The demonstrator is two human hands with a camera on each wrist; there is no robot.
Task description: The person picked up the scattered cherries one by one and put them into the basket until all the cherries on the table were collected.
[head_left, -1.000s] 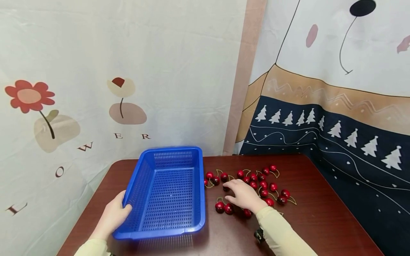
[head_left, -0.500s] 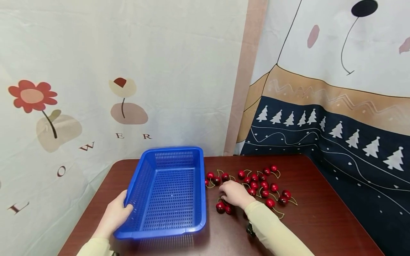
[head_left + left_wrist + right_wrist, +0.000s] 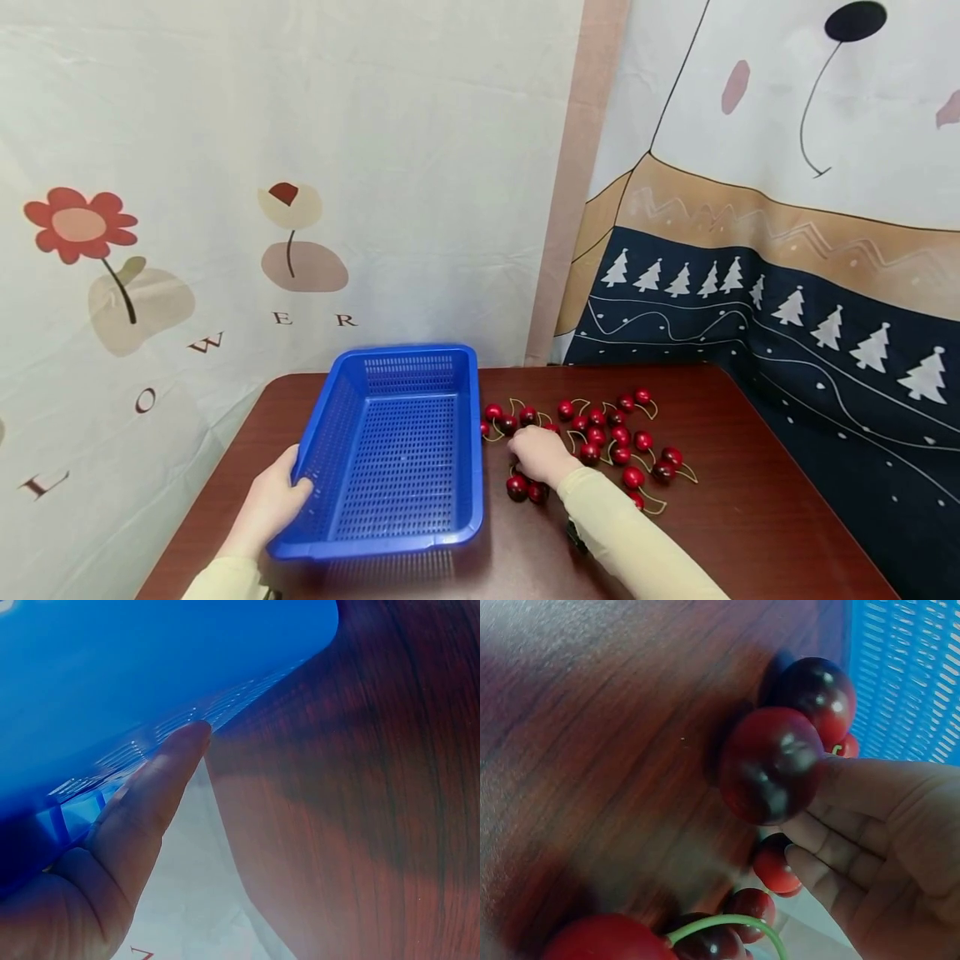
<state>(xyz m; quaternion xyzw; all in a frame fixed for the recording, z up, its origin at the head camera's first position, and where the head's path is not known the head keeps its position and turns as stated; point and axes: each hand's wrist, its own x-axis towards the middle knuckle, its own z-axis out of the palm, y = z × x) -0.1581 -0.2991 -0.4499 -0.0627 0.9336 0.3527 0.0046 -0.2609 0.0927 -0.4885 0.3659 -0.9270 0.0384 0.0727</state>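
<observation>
A blue plastic basket (image 3: 480, 467) with perforated sides stands on the left of the table. My left hand (image 3: 273, 504) grips its left rim, the thumb over the edge; in the left wrist view a finger (image 3: 161, 795) lies along the basket's outside (image 3: 150, 682). Right of the basket, my right hand (image 3: 542, 455) is down at a pair of dark red cherries (image 3: 517, 487) with curled fingers. In the right wrist view the thumb meets the near cherry (image 3: 771, 766) where its stem would be; the stem itself is hidden by the hand.
Several more cherries with green stems (image 3: 596, 437) lie scattered right of and beyond my right hand, some close to the basket's right wall. The brown wooden table (image 3: 742, 500) ends at a printed cloth (image 3: 450, 250) behind it.
My right hand has moved left and slightly toward me, from beside a far cherry to the near pair, its fingers curling in. The left hand stays on the basket.
</observation>
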